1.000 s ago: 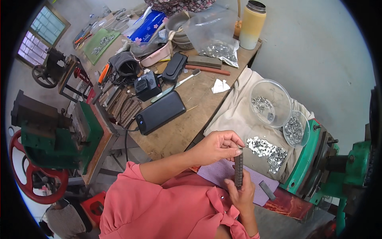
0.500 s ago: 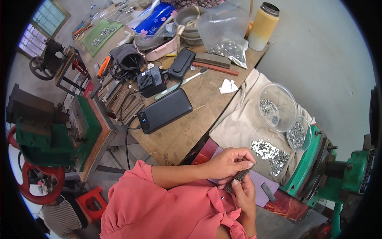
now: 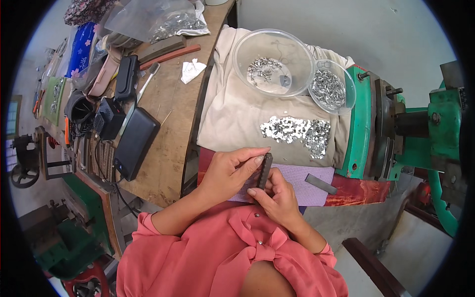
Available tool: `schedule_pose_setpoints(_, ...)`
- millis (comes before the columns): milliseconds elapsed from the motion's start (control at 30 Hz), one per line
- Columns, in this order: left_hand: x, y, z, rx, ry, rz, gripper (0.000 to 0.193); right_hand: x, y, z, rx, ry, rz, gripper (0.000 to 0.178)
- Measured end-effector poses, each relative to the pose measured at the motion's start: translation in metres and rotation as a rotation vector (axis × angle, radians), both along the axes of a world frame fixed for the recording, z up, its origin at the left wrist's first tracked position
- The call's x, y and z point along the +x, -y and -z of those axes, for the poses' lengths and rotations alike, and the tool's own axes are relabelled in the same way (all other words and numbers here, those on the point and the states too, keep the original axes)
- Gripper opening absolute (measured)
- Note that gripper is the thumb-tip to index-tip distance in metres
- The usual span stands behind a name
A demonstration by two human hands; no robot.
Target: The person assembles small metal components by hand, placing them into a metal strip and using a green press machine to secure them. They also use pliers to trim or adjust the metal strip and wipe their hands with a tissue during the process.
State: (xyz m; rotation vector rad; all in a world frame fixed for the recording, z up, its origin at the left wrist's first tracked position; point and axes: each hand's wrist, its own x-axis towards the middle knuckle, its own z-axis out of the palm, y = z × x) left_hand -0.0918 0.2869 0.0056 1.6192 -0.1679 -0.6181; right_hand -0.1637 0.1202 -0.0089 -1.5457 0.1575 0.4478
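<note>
A dark, narrow metal bar with a notched edge (image 3: 265, 168) is held upright in front of my chest. My left hand (image 3: 222, 173) pinches its upper end between thumb and fingers. Lower down, my right hand (image 3: 279, 198) grips the same bar, thumb on the near side and fingers curled behind. Beneath lies a purple woven mat (image 3: 297, 174), where a flat grey metal strip (image 3: 320, 183) rests to the right of my hands. Beyond the mat, small shiny metal pieces (image 3: 287, 129) are spread on a beige cloth (image 3: 222, 109).
Two clear round tubs stand on the cloth: a large one (image 3: 297, 62) and a smaller one (image 3: 352, 84), both containing small metal parts. A green machine (image 3: 355, 131) borders the right. The wooden table (image 3: 168, 143) at left bears a black power bank (image 3: 137, 148) and a toothbrush (image 3: 143, 89).
My view has swung to the right, so the cloth and tubs appear nearer the middle. The notched bar has gone from slanted to nearly upright, with both hands still on it.
</note>
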Motion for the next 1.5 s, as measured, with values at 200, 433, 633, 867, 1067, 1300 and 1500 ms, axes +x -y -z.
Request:
schedule_pose_setpoints(200, -0.001, 0.003, 0.002, -0.059, 0.007, -0.005, 0.031, 0.002, 0.0, -0.003, -0.244, 0.182, 0.012, 0.04)
schedule_pose_setpoints(433, 0.001, 0.007, -0.002, 0.001, 0.031, -0.01, 0.03, 0.0, -0.001, 0.0, -0.276, 0.21, 0.026, 0.041)
schedule_pose_setpoints(633, 0.003, 0.012, -0.003, 0.223, 0.255, -0.01, 0.031, 0.004, 0.0, -0.011, -0.335, 0.234, -0.021, 0.04)
schedule_pose_setpoints(867, 0.003, 0.017, 0.005, 0.319, 0.373, -0.005, 0.025, 0.002, -0.003, -0.004, -0.416, 0.314, -0.003, 0.033)
schedule_pose_setpoints(1067, 0.005, 0.023, 0.004, 0.363, 0.437, -0.027, 0.026, 0.003, -0.004, -0.001, -0.438, 0.303, -0.004, 0.031)
schedule_pose_setpoints(1300, 0.006, 0.03, 0.0, 0.439, 0.454, -0.019, 0.026, 0.0, -0.004, 0.005, -0.407, 0.277, 0.023, 0.031)
schedule_pose_setpoints(1500, -0.002, 0.029, 0.013, 0.149, 0.312, -0.101, 0.028, 0.006, -0.003, -0.002, -0.203, 0.157, 0.088, 0.027)
